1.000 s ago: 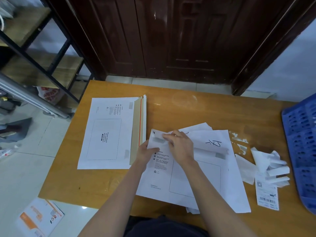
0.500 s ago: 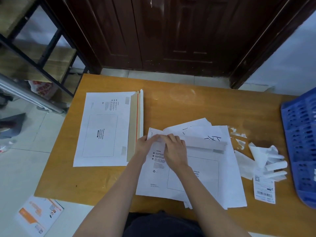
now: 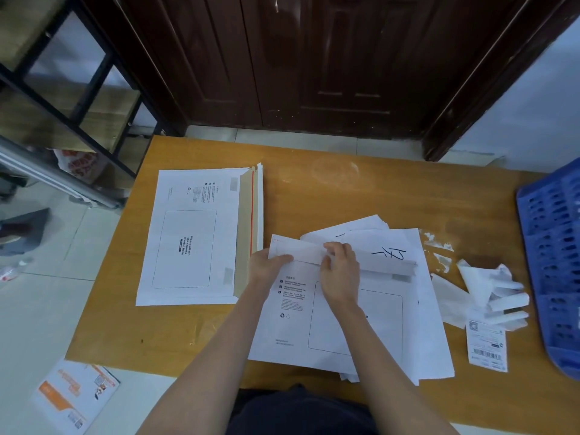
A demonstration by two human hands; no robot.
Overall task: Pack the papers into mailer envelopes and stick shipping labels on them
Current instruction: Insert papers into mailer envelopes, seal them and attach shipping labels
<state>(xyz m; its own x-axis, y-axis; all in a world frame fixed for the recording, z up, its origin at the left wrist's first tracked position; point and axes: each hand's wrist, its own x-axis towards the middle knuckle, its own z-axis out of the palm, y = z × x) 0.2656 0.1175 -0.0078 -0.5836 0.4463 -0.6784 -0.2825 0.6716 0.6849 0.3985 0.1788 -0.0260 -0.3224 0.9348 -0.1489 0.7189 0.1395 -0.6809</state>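
A white mailer envelope (image 3: 292,334) lies in front of me on the wooden table (image 3: 361,189), over a spread of loose papers (image 3: 417,309). Its flap (image 3: 383,263) is folded down along the top edge. My left hand (image 3: 266,266) pinches the flap's left end. My right hand (image 3: 340,271) presses down on the flap near its middle, fingers curled. A stack of empty mailers (image 3: 191,237) with open flaps lies to the left. A printed shipping label (image 3: 486,346) lies at the right.
Crumpled peeled backing strips (image 3: 492,293) lie beside the label. A blue plastic basket (image 3: 552,252) stands at the table's right edge. A metal shelf (image 3: 62,98) is at the left, a dark door (image 3: 314,58) behind. An orange-printed packet (image 3: 75,397) lies on the floor.
My right hand has slid rightward along the folded flap, from its left end toward the middle. My left hand has stayed on the left corner. The camera view shifted slightly.
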